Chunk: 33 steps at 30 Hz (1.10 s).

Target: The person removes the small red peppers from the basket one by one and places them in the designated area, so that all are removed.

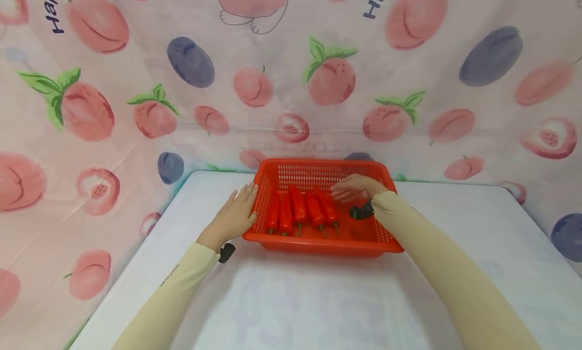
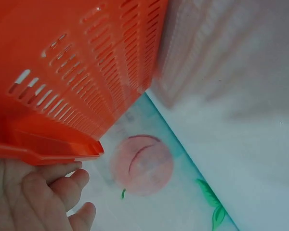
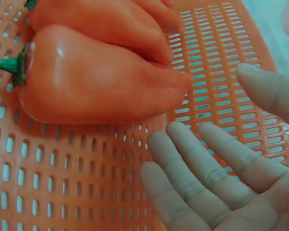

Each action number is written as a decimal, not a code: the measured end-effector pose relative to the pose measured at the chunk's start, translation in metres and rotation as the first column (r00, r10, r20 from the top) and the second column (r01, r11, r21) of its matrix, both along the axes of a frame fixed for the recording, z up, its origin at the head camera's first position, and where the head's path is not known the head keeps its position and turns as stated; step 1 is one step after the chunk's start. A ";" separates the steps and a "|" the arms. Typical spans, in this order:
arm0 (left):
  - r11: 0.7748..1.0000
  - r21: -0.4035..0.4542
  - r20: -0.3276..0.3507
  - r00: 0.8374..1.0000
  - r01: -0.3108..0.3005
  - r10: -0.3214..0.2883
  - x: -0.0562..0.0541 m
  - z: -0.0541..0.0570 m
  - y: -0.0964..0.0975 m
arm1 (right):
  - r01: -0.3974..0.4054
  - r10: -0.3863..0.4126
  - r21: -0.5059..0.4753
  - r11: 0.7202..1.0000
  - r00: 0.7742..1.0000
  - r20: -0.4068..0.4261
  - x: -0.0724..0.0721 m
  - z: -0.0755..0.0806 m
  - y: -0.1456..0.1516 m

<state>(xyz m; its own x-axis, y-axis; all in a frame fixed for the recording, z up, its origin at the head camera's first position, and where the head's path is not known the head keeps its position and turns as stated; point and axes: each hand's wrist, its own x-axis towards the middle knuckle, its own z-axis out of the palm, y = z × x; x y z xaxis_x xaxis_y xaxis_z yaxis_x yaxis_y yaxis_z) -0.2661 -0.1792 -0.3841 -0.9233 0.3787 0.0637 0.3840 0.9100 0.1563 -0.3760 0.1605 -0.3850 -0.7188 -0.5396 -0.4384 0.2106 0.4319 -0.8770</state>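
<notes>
Several red peppers [image 1: 298, 207] with green stems lie side by side in the left and middle of a red plastic basket [image 1: 318, 243]. My left hand [image 1: 234, 213] rests against the basket's left rim, its fingers extended along the outside; the left wrist view shows the fingers [image 2: 62, 185] just under the rim. Inside the basket, my right hand [image 1: 350, 188] hovers to the right of the peppers with fingers straight and nothing held. In the right wrist view its fingertips [image 3: 159, 139] are close to the tip of the nearest pepper [image 3: 96, 79], thumb spread apart.
The basket stands on a white table [image 1: 318, 299] near its back edge. Behind and to the left hangs a pink fruit-printed cloth [image 1: 291, 47]. Dark wrist cameras [image 1: 226, 252] are worn on both wrists. The basket walls are slotted.
</notes>
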 end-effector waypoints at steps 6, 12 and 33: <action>1.000 0.001 0.019 1.000 0.000 0.000 0.001 0.001 0.002 | -0.004 0.000 0.035 0.999 0.993 0.117 -0.003 -0.006 -0.002; 1.000 0.007 0.036 0.999 -0.010 0.010 0.000 0.000 0.002 | 0.015 -0.030 0.088 0.996 0.984 0.175 -0.004 -0.012 -0.007; 0.999 0.032 0.046 0.999 -0.022 0.020 0.002 0.001 0.002 | 0.092 -0.102 0.137 0.986 0.992 0.069 -0.003 -0.030 -0.016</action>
<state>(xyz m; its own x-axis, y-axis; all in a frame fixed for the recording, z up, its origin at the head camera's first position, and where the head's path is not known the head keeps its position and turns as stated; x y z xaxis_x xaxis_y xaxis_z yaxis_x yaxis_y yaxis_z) -0.2644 -0.1768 -0.3834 -0.9334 0.3574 0.0331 0.3565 0.9121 0.2027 -0.3794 0.1450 -0.4150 -0.7271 -0.4016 -0.5569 0.3208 0.5184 -0.7927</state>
